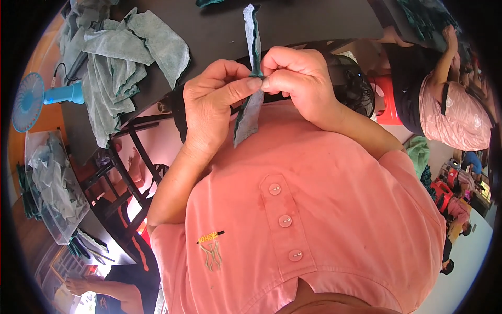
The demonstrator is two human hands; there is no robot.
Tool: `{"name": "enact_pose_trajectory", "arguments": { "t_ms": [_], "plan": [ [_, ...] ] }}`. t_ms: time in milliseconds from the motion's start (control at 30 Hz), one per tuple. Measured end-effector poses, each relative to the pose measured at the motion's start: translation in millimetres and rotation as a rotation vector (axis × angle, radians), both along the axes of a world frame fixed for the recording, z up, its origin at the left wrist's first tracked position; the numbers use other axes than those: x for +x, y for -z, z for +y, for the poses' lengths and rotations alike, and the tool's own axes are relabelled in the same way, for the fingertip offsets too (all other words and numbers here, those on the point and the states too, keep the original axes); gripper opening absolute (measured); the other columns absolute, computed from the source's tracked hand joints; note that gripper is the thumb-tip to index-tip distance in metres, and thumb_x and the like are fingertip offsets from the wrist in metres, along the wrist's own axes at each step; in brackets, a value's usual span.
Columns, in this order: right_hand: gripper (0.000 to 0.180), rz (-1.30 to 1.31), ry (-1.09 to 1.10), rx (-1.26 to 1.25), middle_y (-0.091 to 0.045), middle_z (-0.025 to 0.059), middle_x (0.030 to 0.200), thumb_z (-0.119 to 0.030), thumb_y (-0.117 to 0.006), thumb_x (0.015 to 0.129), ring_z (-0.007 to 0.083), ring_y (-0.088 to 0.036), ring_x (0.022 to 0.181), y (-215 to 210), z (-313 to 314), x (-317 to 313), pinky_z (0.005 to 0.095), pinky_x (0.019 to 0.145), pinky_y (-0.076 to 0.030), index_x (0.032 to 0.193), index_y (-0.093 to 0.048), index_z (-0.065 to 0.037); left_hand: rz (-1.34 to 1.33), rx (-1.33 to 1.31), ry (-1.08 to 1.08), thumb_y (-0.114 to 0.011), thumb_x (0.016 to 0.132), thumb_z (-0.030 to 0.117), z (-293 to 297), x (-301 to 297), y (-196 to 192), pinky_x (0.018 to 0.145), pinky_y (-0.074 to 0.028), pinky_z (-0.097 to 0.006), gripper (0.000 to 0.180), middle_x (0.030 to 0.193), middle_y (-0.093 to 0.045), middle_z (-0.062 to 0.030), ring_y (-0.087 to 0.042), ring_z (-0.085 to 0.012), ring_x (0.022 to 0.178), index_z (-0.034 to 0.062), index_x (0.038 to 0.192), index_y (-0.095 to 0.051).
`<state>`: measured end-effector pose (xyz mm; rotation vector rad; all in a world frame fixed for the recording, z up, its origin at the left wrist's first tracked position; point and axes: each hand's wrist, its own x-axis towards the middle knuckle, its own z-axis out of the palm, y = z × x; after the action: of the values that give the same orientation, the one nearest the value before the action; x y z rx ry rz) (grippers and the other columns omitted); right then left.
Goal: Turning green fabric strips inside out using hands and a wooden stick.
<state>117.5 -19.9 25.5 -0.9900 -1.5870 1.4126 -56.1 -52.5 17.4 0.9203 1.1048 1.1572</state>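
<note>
Narrow strip of cloth (252, 39), pale grey with dark green edging, held up in front of the chest at the near edge of the dark table (314, 18). Left hand (212, 94): thumb and forefinger closed on the strip's middle, other fingers curled. Right hand (300, 78): thumb and forefinger pinching just beside, tips nearly meeting. Probably very light, limp, not slippery; loose ends likely to flop or twist. Best hold: fingertip pinch at the gathered middle, pulling gently, since thin cloth may tear.
</note>
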Motion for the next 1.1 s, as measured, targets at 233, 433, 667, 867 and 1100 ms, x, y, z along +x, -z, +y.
{"name": "enact_pose_trajectory", "arguments": {
  "t_ms": [233, 433, 667, 867, 1100],
  "plan": [
    [0.004, 0.025, -0.005, 0.029, -0.054, -0.0005, 0.064, -0.002, -0.06, 0.074, 0.0047, -0.043, 0.056, 11.1, -4.6, -3.0, 0.0222, 0.05, -0.032, 0.073, -0.057, 0.0, 0.544, 0.641, -0.091, -0.063, 0.078, -0.002, 1.0, 1.5, 15.1, 0.055, -0.041, -0.025, 0.01, 0.072, -0.056, -0.0025, -0.047, -0.0079, 0.063, -0.001, 0.086, -0.057],
    [0.007, 0.0, 0.055, 0.171, -0.051, 0.0054, 0.059, -0.003, -0.06, 0.072, 0.0093, -0.045, 0.056, 19.4, -2.5, -8.8, 0.0262, 0.051, -0.036, 0.071, -0.056, 0.002, 0.31, 0.283, -0.134, -0.054, 0.084, 0.002, -5.2, 14.8, 6.5, 0.062, -0.04, -0.022, 0.007, 0.079, -0.057, -0.0018, -0.049, -0.0082, 0.07, -0.0021, 0.088, -0.058],
    [0.008, -0.128, -0.15, 0.214, -0.054, 0.0068, 0.065, -0.002, -0.061, 0.069, 0.0161, -0.047, 0.056, 23.8, -13.5, 2.6, 0.0295, 0.05, -0.037, 0.076, -0.057, -0.001, 0.088, -0.038, -0.022, -0.056, 0.083, 0.005, -16.2, 5.3, 21.1, 0.057, -0.035, -0.02, 0.01, 0.073, -0.054, 0.0027, -0.043, -0.0048, 0.064, -0.0031, 0.084, -0.061],
    [0.027, -0.308, -0.14, 1.279, -0.058, 0.0056, 0.082, 0.004, -0.061, 0.064, 0.0264, -0.058, 0.082, -24.2, 23.5, -3.7, 0.0374, 0.066, -0.045, 0.089, -0.06, -0.007, -0.077, -0.091, 0.006, -0.059, 0.081, 0.001, -20.1, 5.3, 7.9, 0.061, -0.039, -0.02, 0.006, 0.076, -0.058, 0.0022, -0.048, -0.0049, 0.069, -0.0022, 0.085, -0.062],
    [0.014, -0.308, -0.44, 1.022, -0.061, 0.0018, 0.073, -0.003, -0.061, 0.069, 0.0233, -0.06, 0.068, 5.6, 42.2, 0.4, 0.0358, 0.057, -0.045, 0.08, -0.056, -0.01, 0.001, -0.11, 0.154, -0.06, 0.079, -0.002, -20.4, -5.7, 6.1, 0.063, -0.041, -0.02, 0.009, 0.078, -0.059, 0.0016, -0.051, -0.0055, 0.07, -0.0021, 0.087, -0.063]
  ]
}}
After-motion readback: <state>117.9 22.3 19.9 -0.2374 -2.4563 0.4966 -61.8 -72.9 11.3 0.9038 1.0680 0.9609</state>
